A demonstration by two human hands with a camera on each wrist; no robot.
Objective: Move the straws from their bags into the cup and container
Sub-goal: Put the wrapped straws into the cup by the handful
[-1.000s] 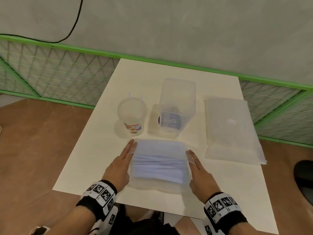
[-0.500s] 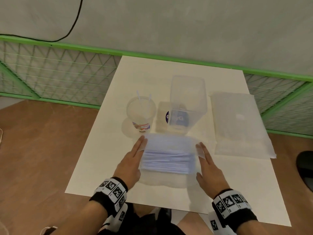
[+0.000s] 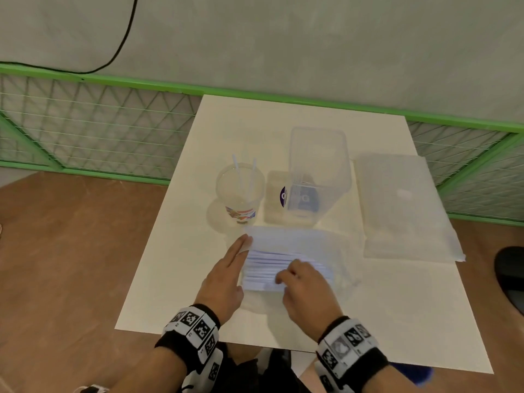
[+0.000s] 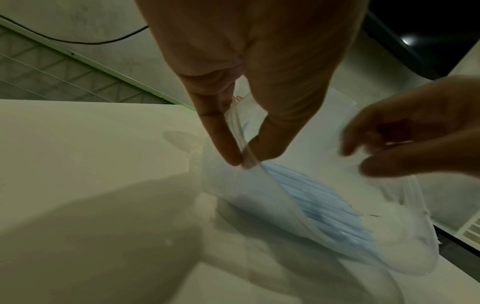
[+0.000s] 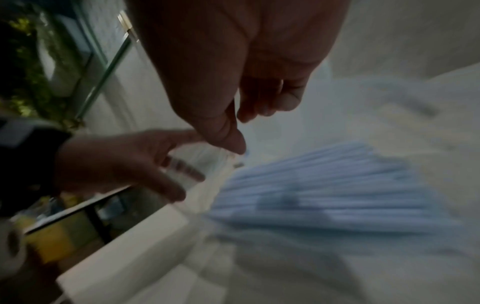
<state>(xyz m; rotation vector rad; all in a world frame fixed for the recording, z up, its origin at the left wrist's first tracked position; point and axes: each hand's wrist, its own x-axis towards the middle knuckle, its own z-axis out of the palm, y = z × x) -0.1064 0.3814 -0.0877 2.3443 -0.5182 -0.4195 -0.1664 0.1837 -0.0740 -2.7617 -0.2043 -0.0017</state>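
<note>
The bundle of pale blue straws [image 3: 283, 269] lies inside a clear plastic bag [image 3: 337, 251] on the white tabletop [image 3: 175, 265], just below the centre of the head view. The straws lie flat, their long axis running left to right across the frame, with their left ends toward the bag's open mouth.

The left hand [image 3: 224, 276] sits at the left end of the bag. In the left wrist view its fingers [image 4: 223, 142] and thumb pinch the thin edge of the bag's mouth and lift it off the tabletop; the straws fan out just beyond that pinch. The right hand [image 3: 304, 285] hangs over the middle of the bundle, covering part of it. Its fingers [image 5: 262, 105] are loosely curled and its thumb tip points down near the bag's mouth; the right wrist view is blurred, and I cannot tell whether they hold anything.

Above the bag in the head view stands a clear cup [image 3: 239, 191] with a printed band at its base and two white straws [image 3: 243, 174] leaning in it. To its right stands a tall clear container [image 3: 317, 165]. Further right lies a second, flat bag [image 3: 402, 205], well apart from both hands. A green mesh fence [image 3: 85, 123] crosses the upper part of the frame.
</note>
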